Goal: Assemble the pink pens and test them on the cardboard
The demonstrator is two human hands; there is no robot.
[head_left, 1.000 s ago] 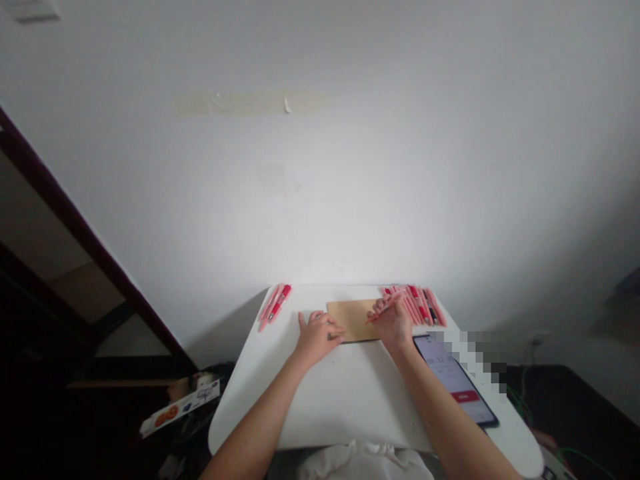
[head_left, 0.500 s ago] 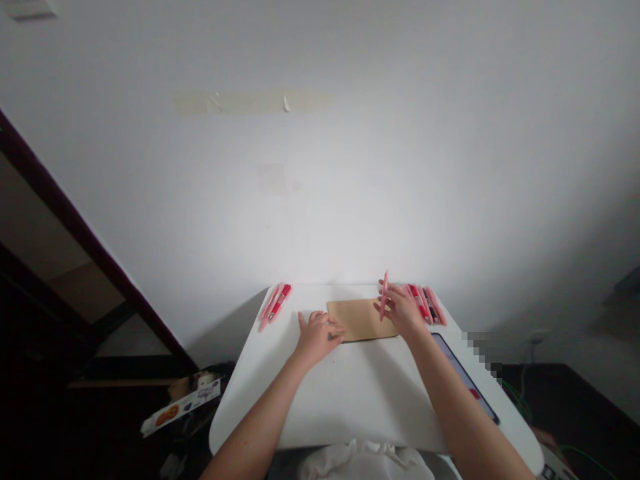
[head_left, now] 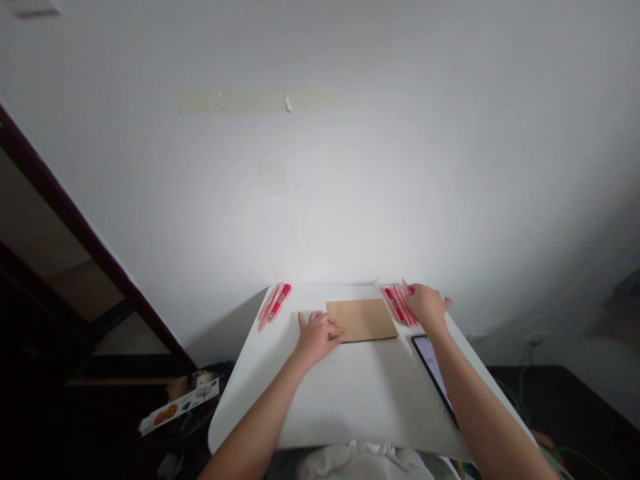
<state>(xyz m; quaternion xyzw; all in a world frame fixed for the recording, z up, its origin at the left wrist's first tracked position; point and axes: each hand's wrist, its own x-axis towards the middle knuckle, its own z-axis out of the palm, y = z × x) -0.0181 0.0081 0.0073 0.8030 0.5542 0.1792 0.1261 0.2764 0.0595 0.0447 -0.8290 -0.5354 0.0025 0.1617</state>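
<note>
A brown kraft-covered notebook lies closed on the white table. My left hand rests on its left edge with the fingers spread, pressing lightly and gripping nothing. To the right of the notebook, several red and pink pens lie side by side. Over the right end of this row is my right hand, its fingers bent down at a pink pen whose end pokes out past them. The little finger sticks out to the right. Its palm and most fingertips are hidden.
More pink and red pens lie at the table's far left corner. A phone with a lit screen lies beneath my right forearm. The white wall stands right behind the table. A printed box is below on the left.
My right hand has moved right, from above the notebook to the pen row, bringing the pink pen it held upright. The phone and pens appear shifted leftward. My left hand has stayed put.
</note>
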